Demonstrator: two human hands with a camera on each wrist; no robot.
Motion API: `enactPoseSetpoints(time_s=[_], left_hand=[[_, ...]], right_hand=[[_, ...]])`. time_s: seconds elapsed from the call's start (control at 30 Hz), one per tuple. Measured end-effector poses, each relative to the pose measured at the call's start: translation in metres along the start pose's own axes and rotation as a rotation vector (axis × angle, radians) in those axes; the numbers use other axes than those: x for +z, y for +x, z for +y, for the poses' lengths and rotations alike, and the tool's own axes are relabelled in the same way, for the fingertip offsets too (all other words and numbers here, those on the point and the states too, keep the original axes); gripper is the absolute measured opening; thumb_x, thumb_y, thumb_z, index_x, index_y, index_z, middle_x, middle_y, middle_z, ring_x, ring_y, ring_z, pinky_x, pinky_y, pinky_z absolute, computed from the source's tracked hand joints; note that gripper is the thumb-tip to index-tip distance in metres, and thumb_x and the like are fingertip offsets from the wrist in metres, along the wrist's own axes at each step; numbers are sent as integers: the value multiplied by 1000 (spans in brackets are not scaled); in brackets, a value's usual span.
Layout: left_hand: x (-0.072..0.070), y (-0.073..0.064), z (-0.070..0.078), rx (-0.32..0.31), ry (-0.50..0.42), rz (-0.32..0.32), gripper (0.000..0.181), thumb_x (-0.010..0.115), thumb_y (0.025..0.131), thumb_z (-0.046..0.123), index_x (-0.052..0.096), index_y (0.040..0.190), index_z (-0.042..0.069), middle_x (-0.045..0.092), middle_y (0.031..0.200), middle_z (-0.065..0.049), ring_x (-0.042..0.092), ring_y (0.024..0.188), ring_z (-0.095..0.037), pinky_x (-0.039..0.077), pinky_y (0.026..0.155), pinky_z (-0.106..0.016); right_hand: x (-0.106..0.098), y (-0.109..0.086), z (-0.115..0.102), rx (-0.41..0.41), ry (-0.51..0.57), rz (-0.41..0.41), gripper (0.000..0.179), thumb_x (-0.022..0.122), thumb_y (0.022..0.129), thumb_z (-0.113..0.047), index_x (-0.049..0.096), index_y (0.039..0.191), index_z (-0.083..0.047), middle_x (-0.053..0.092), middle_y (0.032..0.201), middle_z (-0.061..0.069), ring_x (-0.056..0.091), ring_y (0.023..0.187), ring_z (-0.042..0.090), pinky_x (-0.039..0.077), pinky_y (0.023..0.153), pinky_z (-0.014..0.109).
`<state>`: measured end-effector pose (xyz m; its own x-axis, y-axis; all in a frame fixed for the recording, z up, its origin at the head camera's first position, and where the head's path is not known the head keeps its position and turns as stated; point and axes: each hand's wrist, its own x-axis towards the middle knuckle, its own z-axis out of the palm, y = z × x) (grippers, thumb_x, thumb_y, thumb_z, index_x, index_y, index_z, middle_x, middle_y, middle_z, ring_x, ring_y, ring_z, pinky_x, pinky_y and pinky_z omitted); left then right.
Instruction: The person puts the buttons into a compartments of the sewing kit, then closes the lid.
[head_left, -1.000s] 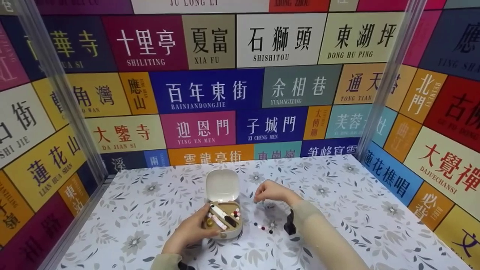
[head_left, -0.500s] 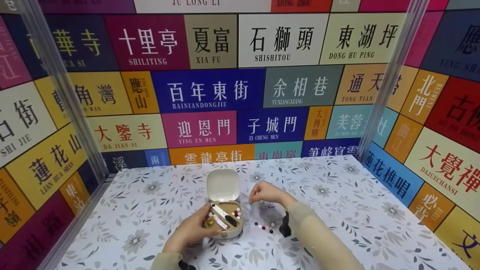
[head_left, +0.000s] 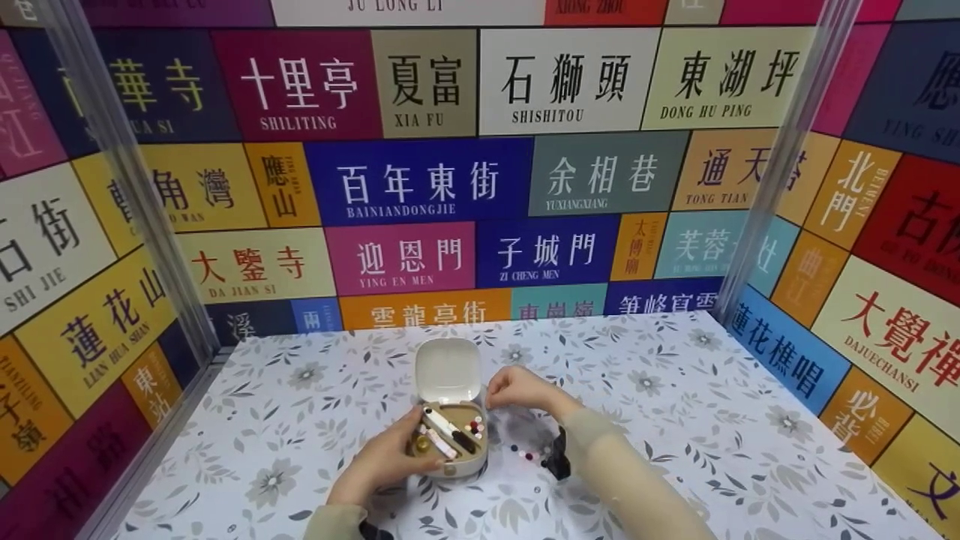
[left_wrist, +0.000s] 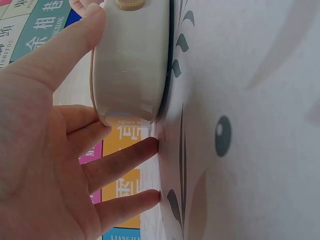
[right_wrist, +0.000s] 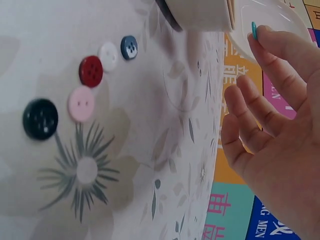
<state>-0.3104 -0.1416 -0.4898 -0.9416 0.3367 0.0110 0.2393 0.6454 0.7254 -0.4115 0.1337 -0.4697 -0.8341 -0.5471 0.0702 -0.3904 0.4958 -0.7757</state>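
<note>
A cream box [head_left: 471,466] stands on the table with its lid raised. My left hand [head_left: 385,454] holds its left side, thumb at the front rim and fingers along the side; two fingertips rest on the table in the left wrist view. Inside lie a white stick with a black end [head_left: 448,430], a paler pinkish stick [head_left: 441,442], a small gold-coloured item [head_left: 422,444] and several buttons [head_left: 475,427] on the right. My right hand [head_left: 523,388] is beside the box's right edge, thumb and index finger pinching a teal button [right_wrist: 254,30].
Several loose buttons lie on the table right of the box: a red button [right_wrist: 91,71], a pink button [right_wrist: 81,104], a black button [right_wrist: 40,119], plus white and dark blue ones. A floral cloth [head_left: 300,420] covers the table. Sign-covered walls [head_left: 420,180] enclose the back and sides.
My right hand has moved left, closer to the box's right edge. The left hand keeps its hold on the box, which has stayed in place.
</note>
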Motion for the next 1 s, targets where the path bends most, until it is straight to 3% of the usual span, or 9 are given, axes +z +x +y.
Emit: enactPoseSetpoints(time_s=[0.13, 0.5, 0.67, 0.7, 0.83, 1.0], left_hand=[[0, 0, 1, 8, 3, 4, 106, 81, 73, 47, 26, 153, 6, 28, 155, -18, 30, 139, -40, 22, 112, -58], [1, 1, 1, -8, -3, -19, 107, 81, 73, 51, 25, 153, 6, 29, 155, -19, 32, 138, -40, 24, 111, -58], [0, 2, 0, -41, -11, -21, 109, 81, 71, 53, 25, 154, 9, 29, 155, -17, 31, 138, -39, 23, 112, -58], [0, 2, 0, -43, -10, -20, 109, 81, 71, 53, 25, 154, 10, 29, 155, -16, 31, 138, -39, 23, 112, -58], [-1, 1, -1, -50, -22, -17, 108, 82, 71, 51, 25, 154, 11, 29, 155, -17, 31, 138, -40, 24, 111, -60], [-1, 1, -1, -63, -34, -13, 108, 81, 71, 51, 25, 154, 11, 29, 155, -17, 31, 138, -41, 24, 109, -62]], right_hand=[[5, 2, -2, -27, 11, -8, 9, 70, 79, -3, 74, 83, 3, 70, 79, 3, 53, 63, 6, 46, 61, 20], [22, 4, -7, 20, 53, -1, 14, 74, 79, -10, 74, 84, 3, 69, 72, -2, 54, 64, 6, 46, 61, 19], [28, 8, -7, 22, 63, 3, 14, 75, 79, -11, 75, 85, 2, 70, 73, 0, 53, 63, 7, 43, 59, 19], [30, 9, -7, 22, 64, 3, 14, 75, 79, -10, 74, 86, 3, 71, 75, 4, 56, 64, 12, 46, 61, 23], [35, 10, -8, 13, 55, -4, 13, 74, 80, -9, 75, 87, 2, 72, 78, 7, 58, 66, 14, 49, 66, 24], [40, 12, -6, 32, 64, -22, 13, 74, 80, -11, 76, 86, 0, 71, 76, 1, 57, 64, 8, 49, 64, 21]])
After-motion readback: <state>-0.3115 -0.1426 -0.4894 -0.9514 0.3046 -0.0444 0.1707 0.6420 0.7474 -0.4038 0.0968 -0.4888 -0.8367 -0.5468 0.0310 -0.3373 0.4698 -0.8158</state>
